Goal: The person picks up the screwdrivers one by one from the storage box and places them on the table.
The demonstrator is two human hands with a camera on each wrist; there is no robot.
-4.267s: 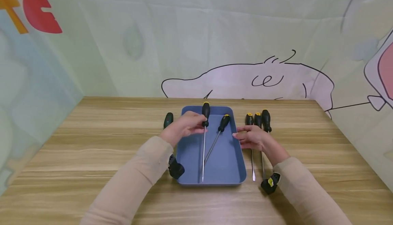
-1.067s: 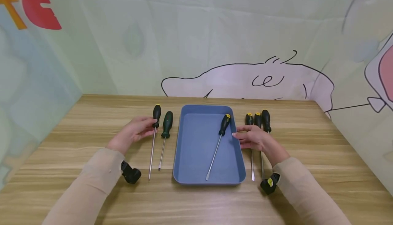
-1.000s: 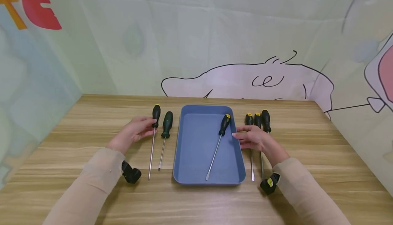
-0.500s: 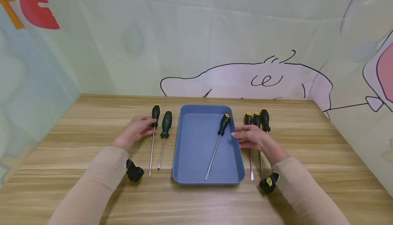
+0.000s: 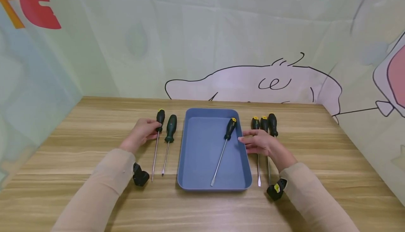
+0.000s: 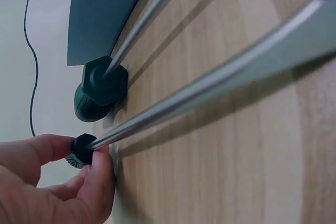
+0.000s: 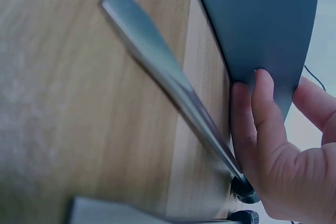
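My left hand pinches the lower handle of a black screwdriver with a yellow end, its long shaft pointing toward me. In the left wrist view, thumb and fingers meet at this screwdriver's dark collar. Just right of it a dark green screwdriver lies on the table, left of the blue tray. One black and yellow screwdriver lies slanted inside the tray. My right hand rests its extended fingers against the tray's right wall, a fingertip at the rim. The right wrist view shows them on the outer wall.
Three black-handled screwdrivers lie side by side right of the tray, the outermost one set slightly farther back; my right hand and wrist partly cover them. The wooden table ends at a printed cloth backdrop.
Since the oldest frame, my left hand has carried the black screwdriver from the tray to the left of the green one. Over the last second it barely shifts. My right hand has stayed at the tray.
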